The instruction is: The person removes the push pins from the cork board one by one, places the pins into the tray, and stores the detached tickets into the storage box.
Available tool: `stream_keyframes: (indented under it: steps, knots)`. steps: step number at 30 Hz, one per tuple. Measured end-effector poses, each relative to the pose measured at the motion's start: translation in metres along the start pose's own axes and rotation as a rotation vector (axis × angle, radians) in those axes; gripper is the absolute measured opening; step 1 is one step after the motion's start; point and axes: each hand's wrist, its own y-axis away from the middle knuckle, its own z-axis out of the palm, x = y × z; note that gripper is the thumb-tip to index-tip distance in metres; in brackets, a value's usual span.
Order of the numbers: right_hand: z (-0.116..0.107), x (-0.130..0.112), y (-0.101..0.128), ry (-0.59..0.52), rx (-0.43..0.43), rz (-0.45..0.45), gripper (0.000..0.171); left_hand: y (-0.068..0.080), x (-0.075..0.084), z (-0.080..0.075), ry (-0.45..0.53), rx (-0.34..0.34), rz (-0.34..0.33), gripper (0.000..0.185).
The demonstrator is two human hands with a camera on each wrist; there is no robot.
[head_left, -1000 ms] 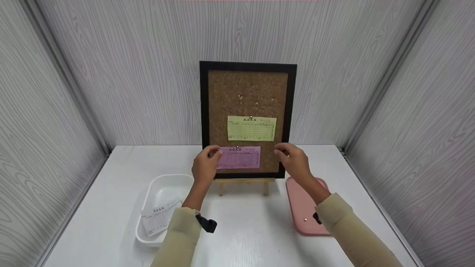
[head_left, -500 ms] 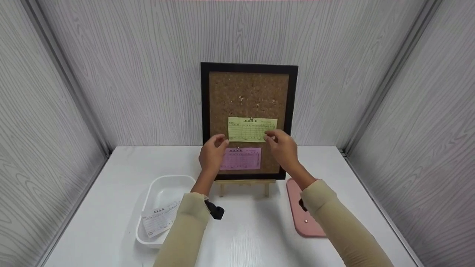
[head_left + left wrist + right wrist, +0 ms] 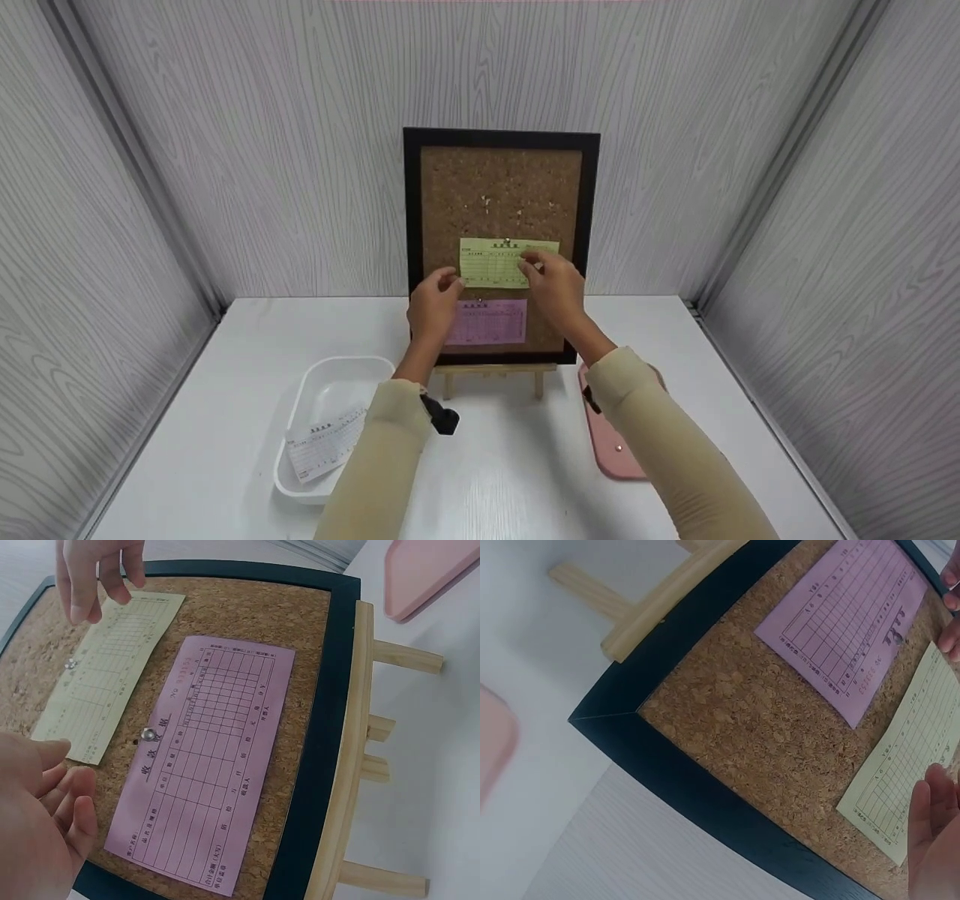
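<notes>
Hanging pinned mid-board on the cork board (image 3: 501, 187), the yellow slip (image 3: 491, 264) is being touched by the right hand (image 3: 553, 289) with relaxed fingers; the left hand (image 3: 433, 306), loosely spread, is hovering near its left corner, above the pink slip (image 3: 487, 324).

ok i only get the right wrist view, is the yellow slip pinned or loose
observer: pinned. The yellow slip has one pin at the middle of its top edge.
operator: and the one below it
observer: the pink slip has its own pin in the same spot.
operator: where's the other hand
observer: the left hand is at the yellow slip's lower left corner. I can't tell if it touches.
</notes>
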Motion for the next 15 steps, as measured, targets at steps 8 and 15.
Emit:
stream_keyframes:
  steps: [8,15]
  knots:
    - [0.010,-0.002,-0.011,-0.006,0.023,0.034,0.022,-0.003,0.001,0.002,0.015,0.003,0.000,0.031]
    - [0.020,-0.006,-0.017,0.023,0.077,0.030,0.022,-0.003,0.004,0.004,0.008,0.013,0.012,0.026]
